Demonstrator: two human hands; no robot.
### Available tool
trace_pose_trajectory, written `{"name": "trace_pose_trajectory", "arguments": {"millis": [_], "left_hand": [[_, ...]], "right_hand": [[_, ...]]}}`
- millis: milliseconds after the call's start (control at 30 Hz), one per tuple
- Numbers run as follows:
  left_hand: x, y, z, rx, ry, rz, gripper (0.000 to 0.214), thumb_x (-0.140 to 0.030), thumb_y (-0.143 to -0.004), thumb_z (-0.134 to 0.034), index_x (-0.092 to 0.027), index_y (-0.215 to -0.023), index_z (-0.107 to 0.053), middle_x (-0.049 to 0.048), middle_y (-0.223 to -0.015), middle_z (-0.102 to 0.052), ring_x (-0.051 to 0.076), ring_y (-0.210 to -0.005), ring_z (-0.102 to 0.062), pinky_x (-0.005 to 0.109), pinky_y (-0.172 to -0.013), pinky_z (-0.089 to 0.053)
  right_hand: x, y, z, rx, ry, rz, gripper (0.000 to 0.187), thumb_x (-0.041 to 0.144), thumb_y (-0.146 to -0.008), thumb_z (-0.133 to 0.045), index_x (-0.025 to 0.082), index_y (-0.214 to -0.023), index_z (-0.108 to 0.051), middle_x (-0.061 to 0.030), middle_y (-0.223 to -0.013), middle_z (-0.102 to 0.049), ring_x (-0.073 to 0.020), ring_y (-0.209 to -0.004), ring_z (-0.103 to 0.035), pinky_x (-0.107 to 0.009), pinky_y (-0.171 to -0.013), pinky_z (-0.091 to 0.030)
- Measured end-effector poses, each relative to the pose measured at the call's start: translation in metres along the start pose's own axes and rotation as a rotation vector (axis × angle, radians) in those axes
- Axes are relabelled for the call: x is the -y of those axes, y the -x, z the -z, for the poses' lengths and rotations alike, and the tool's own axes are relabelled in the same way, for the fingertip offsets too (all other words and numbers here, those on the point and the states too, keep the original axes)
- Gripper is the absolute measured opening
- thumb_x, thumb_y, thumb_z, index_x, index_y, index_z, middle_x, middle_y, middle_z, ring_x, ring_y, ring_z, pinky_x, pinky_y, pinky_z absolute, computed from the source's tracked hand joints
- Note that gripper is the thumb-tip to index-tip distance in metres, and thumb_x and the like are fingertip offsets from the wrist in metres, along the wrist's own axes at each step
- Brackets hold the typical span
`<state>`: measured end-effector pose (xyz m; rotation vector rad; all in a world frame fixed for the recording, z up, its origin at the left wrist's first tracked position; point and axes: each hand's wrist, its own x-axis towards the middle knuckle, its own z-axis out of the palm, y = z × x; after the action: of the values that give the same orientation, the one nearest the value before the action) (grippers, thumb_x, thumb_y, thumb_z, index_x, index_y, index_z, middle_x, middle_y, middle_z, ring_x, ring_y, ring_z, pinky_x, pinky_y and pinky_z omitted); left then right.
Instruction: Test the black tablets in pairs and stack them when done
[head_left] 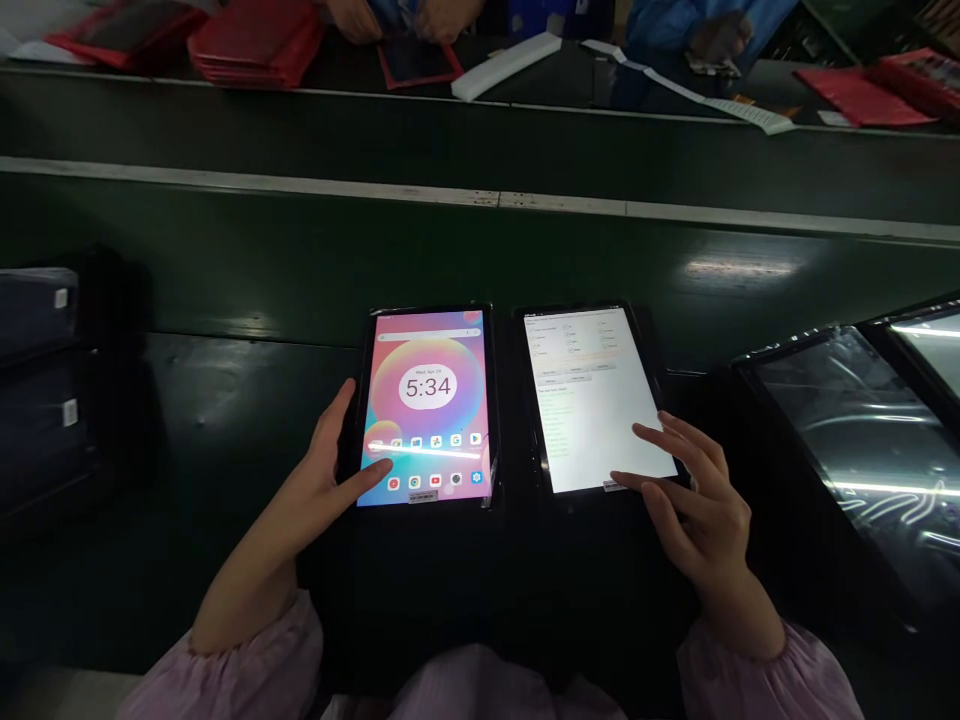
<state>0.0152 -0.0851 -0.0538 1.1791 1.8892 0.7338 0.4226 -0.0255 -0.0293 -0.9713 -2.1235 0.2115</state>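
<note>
Two lit tablets lie side by side on the dark bench in front of me. The left tablet point(429, 410) shows a colourful home screen with a clock and app icons. My left hand point(322, 475) grips its lower left side, thumb over the screen and fingers along the edge, partly hidden. On the right tablet point(592, 420) is a white page with check boxes, grey buttons and green text. My right hand point(701, 500) is over its lower right corner, fingers apart, one fingertip by the small barcode label at the bottom edge.
More tablets in clear film point(862, 420) lie at the right. Dark packs with white labels point(37, 380) are stacked at the left. Beyond a metal rail point(300, 185), co-workers' hands work among red pouches point(255, 40), a white strip point(506, 65) and a label strip point(697, 95).
</note>
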Motion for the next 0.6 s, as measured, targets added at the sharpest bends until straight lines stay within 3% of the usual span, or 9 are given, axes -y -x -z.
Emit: {"name": "trace_pose_trajectory", "arguments": {"millis": [100, 333, 467, 600], "left_hand": [[-0.004, 0.001, -0.002, -0.006, 0.105, 0.065, 0.119, -0.079, -0.077, -0.077, -0.035, -0.174, -0.025, 0.0049, -0.185, -0.020, 0.043, -0.167, -0.026, 0.058, -0.130, -0.037], [-0.015, 0.004, -0.005, -0.061, 0.194, 0.074, 0.117, -0.075, -0.074, -0.082, -0.035, -0.172, -0.032, 0.0027, -0.184, -0.024, 0.044, -0.168, -0.020, 0.057, -0.131, -0.036], [-0.022, 0.004, -0.003, -0.051, 0.209, 0.104, 0.118, -0.074, -0.073, -0.085, -0.034, -0.172, -0.033, 0.0037, -0.185, -0.022, 0.042, -0.169, -0.017, 0.057, -0.132, -0.033], [-0.027, 0.005, -0.003, -0.060, 0.222, 0.117, 0.127, -0.078, -0.069, -0.085, -0.030, -0.173, -0.029, 0.0057, -0.185, -0.022, 0.043, -0.169, -0.015, 0.056, -0.131, -0.036]], "right_hand": [[0.001, -0.001, 0.003, 0.020, -0.023, 0.042, 0.029, 0.011, -0.096, -0.064, 0.028, -0.095, -0.087, -0.0055, -0.134, -0.077, -0.0357, -0.135, -0.066, -0.054, -0.099, -0.065], [0.003, -0.002, 0.002, 0.091, 0.038, 0.081, 0.030, 0.013, -0.098, -0.062, 0.030, -0.092, -0.087, -0.0055, -0.133, -0.077, -0.0361, -0.136, -0.065, -0.055, -0.099, -0.064], [0.000, 0.001, -0.003, 0.058, 0.147, 0.004, 0.028, 0.014, -0.102, -0.065, 0.029, -0.113, -0.085, -0.0066, -0.146, -0.070, -0.0373, -0.144, -0.058, -0.058, -0.106, -0.062], [-0.001, 0.004, -0.003, 0.023, 0.101, -0.017, 0.043, 0.012, -0.101, -0.064, 0.038, -0.132, -0.079, -0.0016, -0.151, -0.067, -0.0364, -0.145, -0.058, -0.059, -0.108, -0.061]]}}
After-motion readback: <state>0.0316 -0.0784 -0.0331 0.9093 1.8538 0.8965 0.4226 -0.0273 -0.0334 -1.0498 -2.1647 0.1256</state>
